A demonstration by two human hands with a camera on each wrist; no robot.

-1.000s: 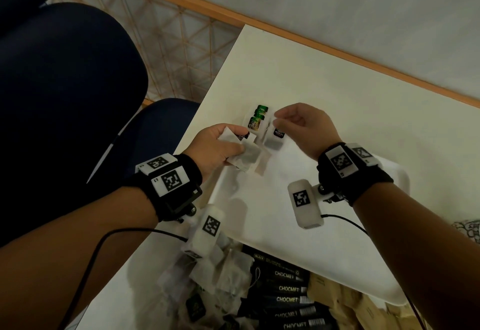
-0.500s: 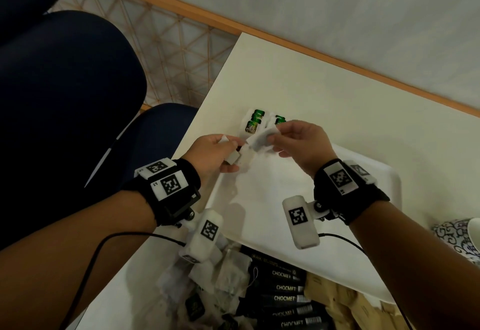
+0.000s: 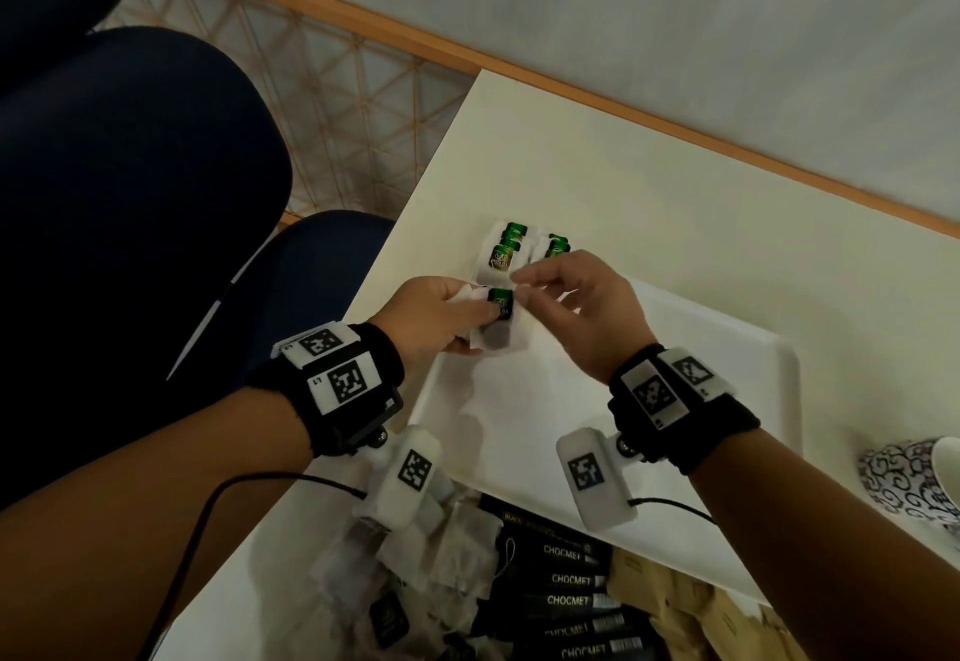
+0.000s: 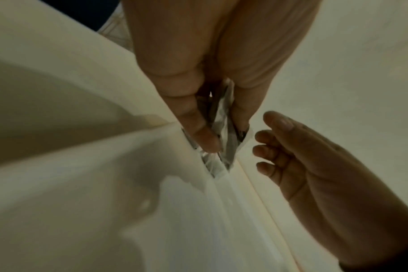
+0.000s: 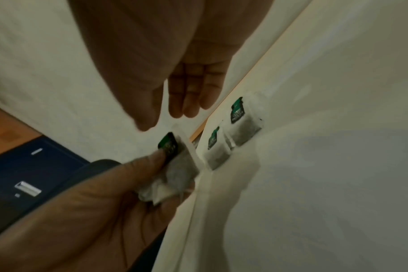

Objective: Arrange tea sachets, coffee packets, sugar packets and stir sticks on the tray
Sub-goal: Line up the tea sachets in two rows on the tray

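- White tea bag [image 3: 496, 320] with green tag, pinched in left hand [image 3: 434, 314] at far left corner of tray [image 3: 737, 348].
- Right hand [image 3: 582, 314] beside it, fingers loose, holding nothing.
- Two more tea bags [image 3: 524, 249] lying just past, on worktop [image 3: 675, 203].

"CHOCMET" stands in white letters on several black packets [image 3: 566, 600] at the near edge of the head view. One of them carries the small word "BLACK" at its end. "L" followed by a digit marks the left wristband tag [image 3: 343, 384]. Print on the green sachet tags [image 3: 502, 259] is too small to read.
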